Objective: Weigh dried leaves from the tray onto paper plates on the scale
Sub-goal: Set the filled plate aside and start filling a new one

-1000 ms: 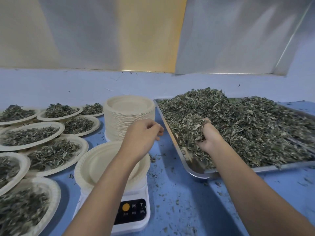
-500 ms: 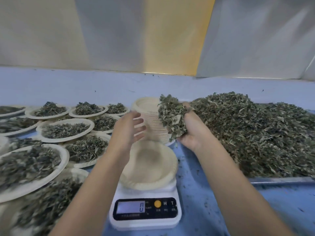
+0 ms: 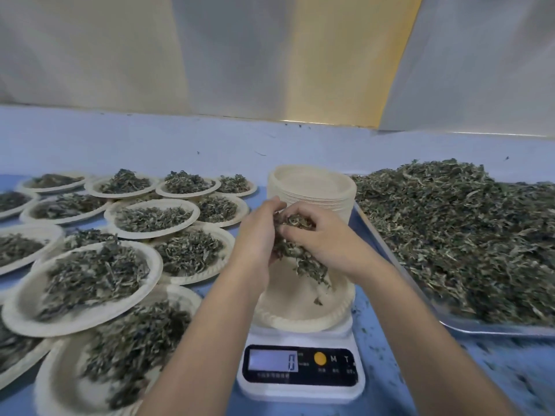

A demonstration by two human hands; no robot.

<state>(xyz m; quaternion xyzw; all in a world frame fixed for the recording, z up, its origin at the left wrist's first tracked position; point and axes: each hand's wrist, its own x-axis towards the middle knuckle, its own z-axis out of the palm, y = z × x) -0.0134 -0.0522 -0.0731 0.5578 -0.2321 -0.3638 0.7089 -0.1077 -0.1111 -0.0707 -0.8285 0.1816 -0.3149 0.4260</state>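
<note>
A white digital scale (image 3: pixel 300 373) stands at the front centre with its display reading 0. On it sits a paper plate (image 3: pixel 303 310), bare except for a few falling leaf bits. Just above the plate, my right hand (image 3: pixel 324 238) and my left hand (image 3: pixel 255 235) together hold a clump of dried leaves (image 3: pixel 297 253), fingers curled round it, and some leaves dangle and drop from it. The metal tray (image 3: pixel 492 327) heaped with dried leaves (image 3: pixel 462 235) lies to the right.
Several paper plates (image 3: pixel 87 280) filled with leaves crowd the blue table on the left. A stack of unused paper plates (image 3: pixel 312 190) stands behind the scale. Leaf crumbs are scattered on the table (image 3: pixel 495 373) at the front right. A wall runs along the back.
My right hand carried a handful of leaves from the tray to above the scale's plate. My left hand came in to hold the clump too. The view shifted left.
</note>
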